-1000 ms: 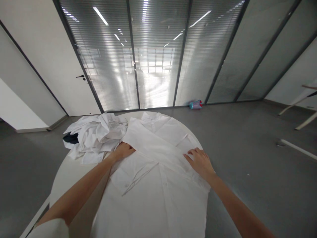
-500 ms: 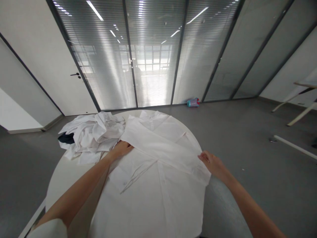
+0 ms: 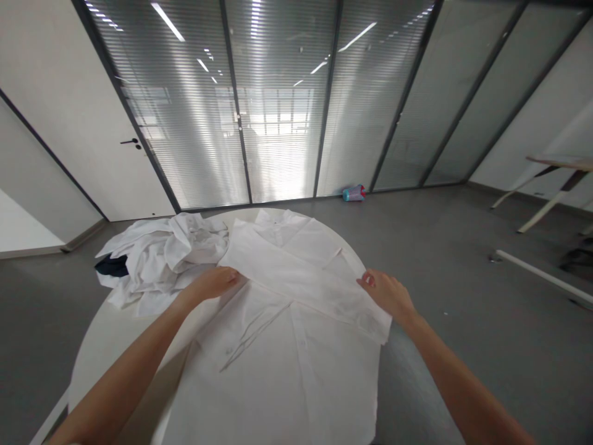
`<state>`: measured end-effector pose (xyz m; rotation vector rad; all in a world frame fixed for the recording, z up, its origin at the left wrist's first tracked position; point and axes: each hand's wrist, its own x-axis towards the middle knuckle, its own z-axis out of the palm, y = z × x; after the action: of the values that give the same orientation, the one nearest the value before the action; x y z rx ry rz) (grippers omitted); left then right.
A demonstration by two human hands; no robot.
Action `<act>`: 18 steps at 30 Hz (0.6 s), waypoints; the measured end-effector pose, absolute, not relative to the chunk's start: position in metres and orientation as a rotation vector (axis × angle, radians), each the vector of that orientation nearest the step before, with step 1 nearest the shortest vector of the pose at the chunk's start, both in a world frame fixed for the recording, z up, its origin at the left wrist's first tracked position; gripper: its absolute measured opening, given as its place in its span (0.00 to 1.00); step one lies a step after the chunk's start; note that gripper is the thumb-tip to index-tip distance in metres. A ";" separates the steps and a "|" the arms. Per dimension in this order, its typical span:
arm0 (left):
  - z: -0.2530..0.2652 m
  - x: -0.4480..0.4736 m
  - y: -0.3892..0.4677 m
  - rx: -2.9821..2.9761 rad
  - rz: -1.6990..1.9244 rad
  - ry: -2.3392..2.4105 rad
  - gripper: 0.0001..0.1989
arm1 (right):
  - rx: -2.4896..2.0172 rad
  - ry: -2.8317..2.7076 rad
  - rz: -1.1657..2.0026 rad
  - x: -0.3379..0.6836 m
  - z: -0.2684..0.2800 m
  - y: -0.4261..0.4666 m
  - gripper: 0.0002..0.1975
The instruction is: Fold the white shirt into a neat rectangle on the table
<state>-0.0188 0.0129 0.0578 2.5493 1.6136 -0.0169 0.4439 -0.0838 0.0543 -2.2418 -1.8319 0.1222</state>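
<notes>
A white button-up shirt [image 3: 333,371] lies spread on the round table, its collar away from me. One sleeve [image 3: 301,269] is laid slantwise across the chest, its cuff end at the right edge. Thin cords or fold lines run over the front at lower left. My left hand [image 3: 217,283] is closed at the shirt's left side, with cloth at its curled fingertips. At the right edge, my right hand [image 3: 389,295] pinches thumb and forefinger together against the sleeve cloth. The fingertips' exact hold is hard to see.
A heap of crumpled white clothes [image 3: 162,256] with a dark piece [image 3: 112,266] lies at the left of the white round table [image 3: 99,352]. Beyond stand a glass partition with blinds [image 3: 278,111] and a blue-red item [image 3: 354,193] on the floor. Another table [image 3: 563,162] is at right.
My left hand has lifted slightly and drawn back at the shirt's left edge. My right hand has shifted a little up along the right edge. The view has turned slightly right.
</notes>
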 end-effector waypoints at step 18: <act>0.002 0.016 0.051 2.728 0.387 1.732 0.28 | -2.423 -1.571 0.042 0.429 0.028 0.073 0.19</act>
<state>0.0160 0.0505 0.0019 2.7277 1.7320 0.3869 0.4285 0.0729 0.0280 -2.4233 -1.5707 0.0421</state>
